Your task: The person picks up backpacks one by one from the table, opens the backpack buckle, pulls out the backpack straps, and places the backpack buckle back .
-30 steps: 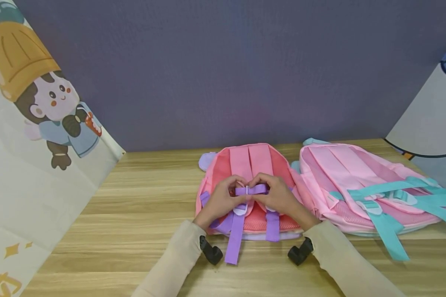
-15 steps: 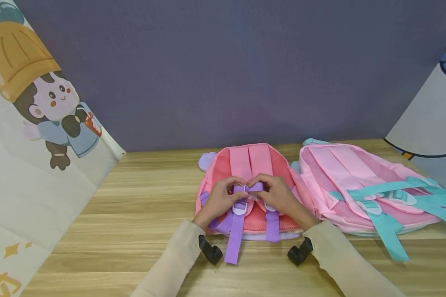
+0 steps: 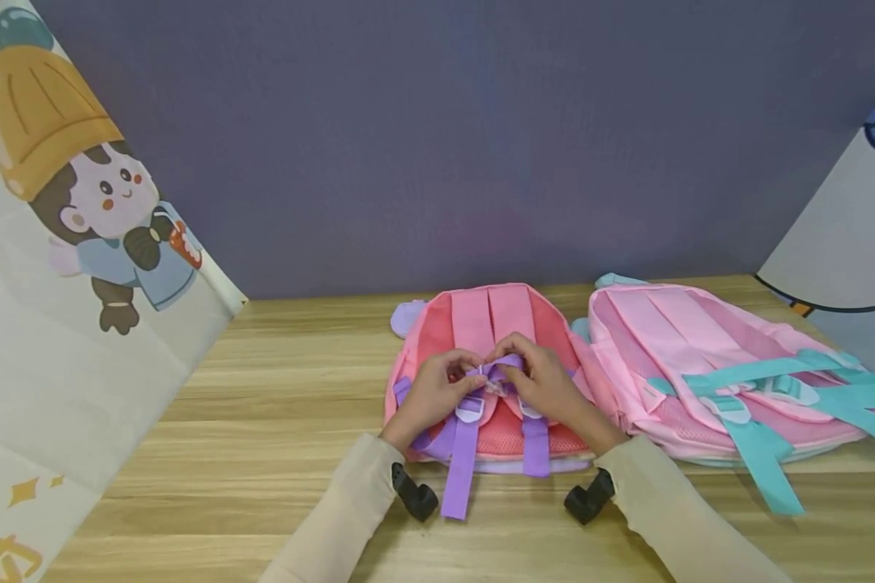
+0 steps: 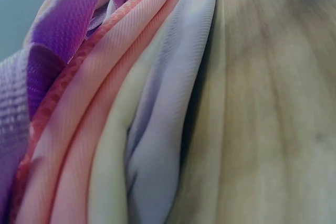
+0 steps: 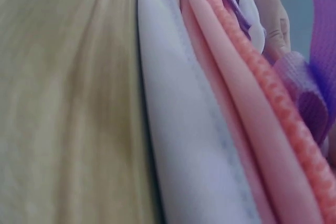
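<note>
A coral-pink backpack (image 3: 430,332) lies on the table with its shoulder straps up. Over its middle, both hands pinch a purple webbing strap (image 3: 509,362) in the head view. My left hand (image 3: 437,390) grips it near a small pale slider, partly hidden by fingertips. The right hand (image 3: 550,387) holds the strap bent into a loop, thumb and fingers together. Below the hands hang loose purple strap ends (image 3: 461,470) with a white buckle (image 3: 470,409). In the left wrist view, purple webbing (image 4: 63,19) runs along the bag's edge; that hand's fingers are out of sight.
A larger light-pink backpack (image 3: 671,324) with turquoise straps (image 3: 761,470) lies against the first one's right side. Under both is a wooden table (image 3: 284,389). A dark panel (image 3: 437,146) rises behind, and a printed cartoon sheet (image 3: 44,348) stands at left.
My right fingers have bent the purple strap from a flat stretch into a raised loop beside the slider. The left hand has barely moved, and the bags lie where they were.
</note>
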`<state>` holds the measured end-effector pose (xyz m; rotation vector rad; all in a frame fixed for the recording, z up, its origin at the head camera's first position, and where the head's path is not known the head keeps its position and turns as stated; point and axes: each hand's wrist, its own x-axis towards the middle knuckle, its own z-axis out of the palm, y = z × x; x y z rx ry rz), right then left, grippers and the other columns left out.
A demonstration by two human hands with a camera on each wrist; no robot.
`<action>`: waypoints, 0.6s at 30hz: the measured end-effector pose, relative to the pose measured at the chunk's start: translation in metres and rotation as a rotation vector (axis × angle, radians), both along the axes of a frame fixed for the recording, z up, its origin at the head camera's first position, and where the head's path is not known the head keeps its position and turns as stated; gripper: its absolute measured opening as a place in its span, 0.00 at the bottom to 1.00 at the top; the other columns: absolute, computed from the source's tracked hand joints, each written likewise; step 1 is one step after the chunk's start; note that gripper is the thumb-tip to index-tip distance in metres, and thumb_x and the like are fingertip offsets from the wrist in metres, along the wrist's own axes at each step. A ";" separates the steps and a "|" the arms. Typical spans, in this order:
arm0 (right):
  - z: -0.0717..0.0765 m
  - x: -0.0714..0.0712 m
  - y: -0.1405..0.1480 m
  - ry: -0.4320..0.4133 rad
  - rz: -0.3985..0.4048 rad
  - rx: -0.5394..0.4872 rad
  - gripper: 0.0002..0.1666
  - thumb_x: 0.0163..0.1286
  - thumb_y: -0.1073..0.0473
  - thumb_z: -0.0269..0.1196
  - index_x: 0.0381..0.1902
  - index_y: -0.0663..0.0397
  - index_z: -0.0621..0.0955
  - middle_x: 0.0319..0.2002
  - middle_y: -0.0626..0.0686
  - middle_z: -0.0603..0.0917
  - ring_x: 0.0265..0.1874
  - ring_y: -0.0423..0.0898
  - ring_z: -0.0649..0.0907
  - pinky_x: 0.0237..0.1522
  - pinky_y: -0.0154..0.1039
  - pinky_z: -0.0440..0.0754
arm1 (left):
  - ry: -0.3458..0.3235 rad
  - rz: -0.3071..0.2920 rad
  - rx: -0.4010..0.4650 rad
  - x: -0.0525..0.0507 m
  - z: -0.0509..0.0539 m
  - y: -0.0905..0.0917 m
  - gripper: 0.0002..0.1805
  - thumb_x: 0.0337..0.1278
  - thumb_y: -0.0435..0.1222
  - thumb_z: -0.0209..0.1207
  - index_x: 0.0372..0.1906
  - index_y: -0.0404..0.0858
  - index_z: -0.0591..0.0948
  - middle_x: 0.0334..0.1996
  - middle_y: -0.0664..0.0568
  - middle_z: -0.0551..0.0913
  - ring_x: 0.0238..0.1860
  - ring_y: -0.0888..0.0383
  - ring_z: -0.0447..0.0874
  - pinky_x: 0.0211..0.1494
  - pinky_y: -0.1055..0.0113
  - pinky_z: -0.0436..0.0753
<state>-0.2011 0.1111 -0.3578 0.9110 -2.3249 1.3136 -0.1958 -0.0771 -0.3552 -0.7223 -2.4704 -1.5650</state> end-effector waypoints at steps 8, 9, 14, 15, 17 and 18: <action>-0.001 -0.001 0.000 0.057 0.058 -0.028 0.09 0.59 0.71 0.65 0.36 0.54 0.85 0.37 0.51 0.86 0.38 0.41 0.82 0.43 0.28 0.77 | 0.022 -0.005 -0.020 -0.002 -0.002 -0.001 0.09 0.56 0.31 0.63 0.42 0.31 0.82 0.32 0.42 0.85 0.29 0.65 0.74 0.34 0.74 0.74; -0.001 -0.001 0.000 0.066 0.059 -0.028 0.08 0.60 0.70 0.65 0.36 0.55 0.85 0.37 0.51 0.86 0.38 0.42 0.82 0.44 0.28 0.77 | 0.023 -0.006 -0.022 -0.001 -0.001 -0.001 0.09 0.56 0.31 0.63 0.41 0.32 0.82 0.32 0.43 0.85 0.29 0.64 0.74 0.34 0.74 0.74; -0.001 -0.001 0.000 0.043 0.043 -0.019 0.06 0.64 0.70 0.61 0.36 0.55 0.82 0.37 0.52 0.87 0.35 0.41 0.82 0.38 0.31 0.78 | 0.017 0.005 -0.025 0.000 -0.001 -0.001 0.08 0.56 0.31 0.62 0.40 0.32 0.83 0.30 0.43 0.84 0.29 0.63 0.75 0.34 0.74 0.74; -0.001 0.000 0.000 0.038 0.041 -0.017 0.06 0.64 0.70 0.60 0.36 0.56 0.81 0.37 0.52 0.87 0.35 0.41 0.82 0.37 0.31 0.78 | 0.015 0.008 -0.024 0.000 -0.002 -0.001 0.08 0.57 0.32 0.62 0.40 0.32 0.83 0.30 0.43 0.84 0.29 0.63 0.75 0.34 0.74 0.74; -0.001 0.000 0.001 0.021 0.036 -0.013 0.06 0.65 0.71 0.59 0.36 0.56 0.79 0.38 0.53 0.87 0.37 0.43 0.84 0.38 0.32 0.79 | 0.014 0.016 -0.021 0.000 -0.001 0.000 0.08 0.56 0.31 0.62 0.40 0.32 0.83 0.29 0.43 0.84 0.29 0.63 0.75 0.34 0.74 0.74; -0.001 0.000 0.001 0.022 0.035 -0.010 0.07 0.65 0.72 0.59 0.37 0.56 0.78 0.38 0.53 0.87 0.38 0.45 0.84 0.39 0.32 0.80 | 0.015 0.018 -0.019 0.000 -0.001 0.000 0.08 0.56 0.31 0.63 0.40 0.32 0.83 0.29 0.43 0.84 0.29 0.63 0.75 0.34 0.74 0.74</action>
